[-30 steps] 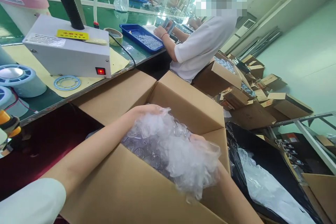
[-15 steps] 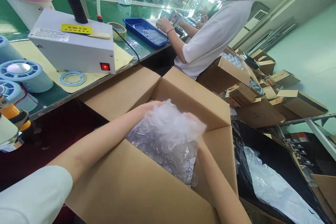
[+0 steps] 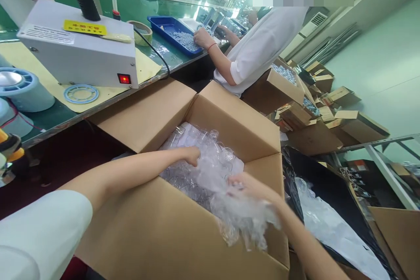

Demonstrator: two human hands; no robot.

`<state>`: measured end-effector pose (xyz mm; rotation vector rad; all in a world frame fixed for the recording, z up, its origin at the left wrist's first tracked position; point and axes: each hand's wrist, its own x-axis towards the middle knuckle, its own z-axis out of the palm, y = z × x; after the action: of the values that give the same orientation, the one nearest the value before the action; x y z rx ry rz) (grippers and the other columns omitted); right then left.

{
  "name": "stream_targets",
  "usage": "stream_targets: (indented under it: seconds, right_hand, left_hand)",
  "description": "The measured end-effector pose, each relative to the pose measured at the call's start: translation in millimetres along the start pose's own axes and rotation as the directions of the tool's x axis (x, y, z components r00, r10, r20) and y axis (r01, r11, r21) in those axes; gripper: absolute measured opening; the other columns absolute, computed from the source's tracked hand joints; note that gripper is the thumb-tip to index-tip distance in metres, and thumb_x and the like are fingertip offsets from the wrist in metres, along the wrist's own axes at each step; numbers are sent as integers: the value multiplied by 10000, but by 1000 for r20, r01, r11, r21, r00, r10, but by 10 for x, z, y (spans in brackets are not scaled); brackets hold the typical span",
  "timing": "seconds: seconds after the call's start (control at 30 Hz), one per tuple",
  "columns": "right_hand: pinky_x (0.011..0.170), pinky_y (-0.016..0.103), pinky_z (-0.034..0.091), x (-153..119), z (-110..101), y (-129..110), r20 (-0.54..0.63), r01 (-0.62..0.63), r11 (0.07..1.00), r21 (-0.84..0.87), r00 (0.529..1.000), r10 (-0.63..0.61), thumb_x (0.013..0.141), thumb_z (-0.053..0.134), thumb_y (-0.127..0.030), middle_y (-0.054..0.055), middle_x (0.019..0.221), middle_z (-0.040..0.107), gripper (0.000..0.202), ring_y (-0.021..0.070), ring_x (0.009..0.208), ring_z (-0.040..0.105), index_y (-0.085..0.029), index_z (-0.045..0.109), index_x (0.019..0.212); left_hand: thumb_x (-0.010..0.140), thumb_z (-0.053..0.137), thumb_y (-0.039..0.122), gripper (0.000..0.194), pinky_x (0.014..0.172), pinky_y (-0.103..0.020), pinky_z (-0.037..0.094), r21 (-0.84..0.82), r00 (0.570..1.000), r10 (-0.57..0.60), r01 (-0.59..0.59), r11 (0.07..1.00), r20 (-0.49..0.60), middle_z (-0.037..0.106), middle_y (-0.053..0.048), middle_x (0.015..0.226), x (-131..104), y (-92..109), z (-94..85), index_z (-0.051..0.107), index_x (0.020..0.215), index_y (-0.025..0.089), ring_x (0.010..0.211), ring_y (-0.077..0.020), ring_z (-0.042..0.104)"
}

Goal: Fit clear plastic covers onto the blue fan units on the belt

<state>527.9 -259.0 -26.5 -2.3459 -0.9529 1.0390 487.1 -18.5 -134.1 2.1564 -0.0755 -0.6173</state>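
Note:
Crumpled clear plastic film [image 3: 210,175] stretches between my two hands over an open cardboard box [image 3: 157,227]. My left hand [image 3: 193,155] is closed in a fist at the upper left end of the film, gripping it. On the other side, my right hand [image 3: 249,188] is curled around a bunch of the film, blurred by motion. Part of the bunch hangs below my right hand, over the near wall of the box. Inside the box lie several clear plastic round parts [image 3: 226,154] with spoke-like patterns, on white sheeting, partly covered by the film.
On the green bench [image 3: 170,6] stand a white machine [image 3: 82,52] with a red switch, a tape roll [image 3: 142,34] and a blue tray [image 3: 173,33] of small parts. A co-worker [image 3: 259,48] works beyond the box. A black-lined container [image 3: 308,170] with white sheeting sits right.
The bundled film has spread out and moved down and to the right with my right hand. My left hand has dropped slightly. More of the clear parts in the box now show.

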Motion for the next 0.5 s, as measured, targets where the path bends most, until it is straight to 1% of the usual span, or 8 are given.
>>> stream_targets:
  seconds: [0.07, 0.13, 0.17, 0.23, 0.3, 0.33, 0.4, 0.5]
  right_hand:
    - [594, 263, 438, 178, 253, 52, -32, 25, 999, -31, 999, -26, 681, 702, -193, -53, 572, 537, 128, 114, 580, 527, -157, 589, 632]
    - [716, 323, 446, 433, 416, 115, -148, 39, 998, -49, 988, -46, 674, 664, -187, 1, 705, 601, 63, 172, 733, 574, -169, 605, 666]
    - [792, 359, 436, 572, 462, 143, -207, 45, 998, -53, 977, -55, 673, 659, -196, 40, 814, 628, 54, 211, 848, 582, -172, 612, 684]
    - [923, 423, 385, 831, 506, 185, -288, 60, 997, -55, 955, -74, 676, 677, -231, 103, 1013, 622, 90, 274, 1058, 535, -171, 619, 708]
    - [975, 457, 357, 1019, 533, 204, -306, 91, 995, -49, 947, -101, 696, 700, -268, 110, 1083, 609, 133, 284, 1139, 500, -165, 624, 732]
    - [969, 458, 372, 1077, 554, 208, -298, 109, 993, -43, 947, -117, 724, 697, -286, 96, 1065, 619, 147, 266, 1122, 517, -160, 627, 752]
    - [900, 424, 441, 1124, 616, 213, -279, 138, 990, -28, 950, -141, 800, 660, -322, 57, 988, 640, 178, 211, 1001, 580, -146, 630, 815]
    - [763, 354, 514, 1087, 695, 219, -307, 126, 992, 1, 944, -119, 877, 590, -353, 29, 935, 642, 230, 163, 836, 616, -132, 625, 931]
  left_hand:
    - [894, 551, 313, 281, 827, -393, 531, 18, 999, 49, -49, 999, 9, 607, -80, 1126, 24, 20, 35, 586, 1110, 137, 972, -203, 607]
    - [890, 557, 317, 279, 812, -384, 535, 22, 997, 78, -78, 997, 26, 613, -72, 1111, 25, 35, 56, 594, 1095, 130, 958, -205, 611]
    - [888, 560, 319, 280, 807, -380, 536, 20, 996, 83, -83, 996, 36, 616, -68, 1102, 19, 41, 62, 599, 1086, 126, 953, -208, 613]
    - [882, 568, 322, 282, 803, -381, 537, 9, 996, 73, -73, 997, 46, 621, -60, 1083, -1, 48, 66, 603, 1073, 116, 949, -216, 615]
    - [882, 569, 320, 283, 810, -388, 534, -18, 999, 43, -42, 999, 33, 620, -62, 1080, -15, 48, 67, 599, 1075, 115, 955, -216, 614]
    - [884, 567, 316, 285, 819, -396, 531, -40, 1000, 24, -23, 999, 15, 616, -68, 1090, -18, 45, 70, 593, 1086, 117, 964, -214, 611]
    - [889, 561, 308, 294, 841, -412, 523, -109, 999, -17, 12, 994, -36, 603, -83, 1125, -15, 40, 85, 576, 1120, 127, 989, -211, 603]
    - [891, 557, 298, 299, 862, -424, 514, -277, 990, -73, 37, 960, -122, 587, -92, 1162, -2, 77, 127, 564, 1145, 139, 1017, -212, 592]
